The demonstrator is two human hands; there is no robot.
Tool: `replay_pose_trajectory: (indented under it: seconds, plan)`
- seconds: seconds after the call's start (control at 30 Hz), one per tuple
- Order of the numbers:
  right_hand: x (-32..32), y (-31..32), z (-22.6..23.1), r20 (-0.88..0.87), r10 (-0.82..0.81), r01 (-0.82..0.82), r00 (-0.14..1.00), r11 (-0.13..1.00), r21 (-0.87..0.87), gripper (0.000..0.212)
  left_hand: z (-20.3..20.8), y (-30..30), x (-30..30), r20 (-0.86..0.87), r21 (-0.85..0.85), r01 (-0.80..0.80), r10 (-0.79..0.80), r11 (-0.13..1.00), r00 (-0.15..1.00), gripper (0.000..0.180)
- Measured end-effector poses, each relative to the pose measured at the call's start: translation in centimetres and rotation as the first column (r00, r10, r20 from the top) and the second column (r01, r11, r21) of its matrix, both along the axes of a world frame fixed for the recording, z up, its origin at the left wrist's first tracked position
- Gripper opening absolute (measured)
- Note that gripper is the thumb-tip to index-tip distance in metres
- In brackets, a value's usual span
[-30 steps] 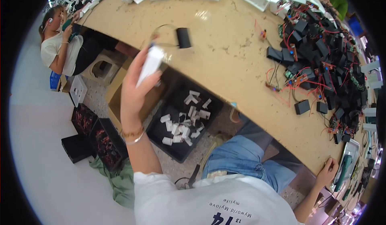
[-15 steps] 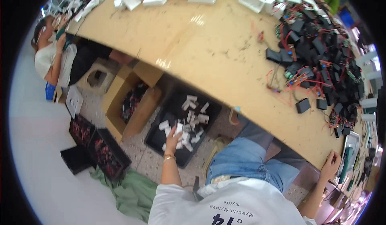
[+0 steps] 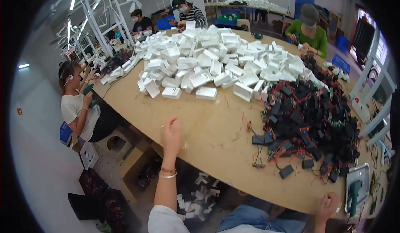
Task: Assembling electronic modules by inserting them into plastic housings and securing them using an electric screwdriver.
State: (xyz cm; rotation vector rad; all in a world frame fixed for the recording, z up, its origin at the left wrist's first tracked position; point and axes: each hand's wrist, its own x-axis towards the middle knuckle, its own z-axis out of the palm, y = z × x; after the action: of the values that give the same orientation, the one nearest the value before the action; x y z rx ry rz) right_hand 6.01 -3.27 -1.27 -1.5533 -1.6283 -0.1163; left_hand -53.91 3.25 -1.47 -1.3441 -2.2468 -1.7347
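My left hand point(image 3: 172, 135) is raised over the near part of the tabletop point(image 3: 200, 126), short of a heap of white plastic cases point(image 3: 200, 60). Motion smears its fingers, which look bent; I see nothing clear in them. My right hand point(image 3: 328, 206) rests at the table's near right edge with curled fingers; whatever they may hold is hidden. Beside it a metal tray point(image 3: 363, 176) holds a green electric screwdriver point(image 3: 355, 195). Below the table edge lie white plastic pieces point(image 3: 196, 201) in a dark bin.
A heap of black boxes with red wires and circuit boards point(image 3: 304, 120) covers the table's right side. An open cardboard box point(image 3: 132, 172) and black crates point(image 3: 112, 212) stand on the floor at left. Several people work around the tables, one in green point(image 3: 318, 37) across from me.
My left hand has risen from the bin of white pieces to above the tabletop. The view has tilted up, showing the far side of the room. My right hand stays by the table edge.
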Motion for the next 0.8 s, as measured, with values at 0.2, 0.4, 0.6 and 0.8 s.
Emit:
replay_pose_trajectory:
  seconds: [0.2,0.4,0.6,0.8]
  plan:
    - [-11.5,1.7,2.0,-0.127,0.467,-0.481,0.875,0.809,-0.336,0.024,5.4,12.8,-2.2,-0.161,-0.109,0.051,-0.068,0.993,0.985,0.050]
    - [-18.1,2.9,2.7,-0.020,0.760,-0.682,0.649,0.571,-0.456,0.034,7.6,21.6,-11.0,-0.093,-0.173,-0.080,0.064,0.982,0.994,0.074]
    - [-15.9,4.9,-1.8,-0.190,0.791,-0.762,0.581,0.447,-0.468,0.036,6.7,30.1,-14.1,0.091,-0.392,-0.156,0.207,0.907,0.974,0.089]
    - [-14.2,7.1,-1.9,-0.365,0.768,-0.768,0.526,0.245,-0.591,0.039,6.2,30.4,-13.5,0.591,0.019,0.378,-0.315,0.926,0.742,0.071]
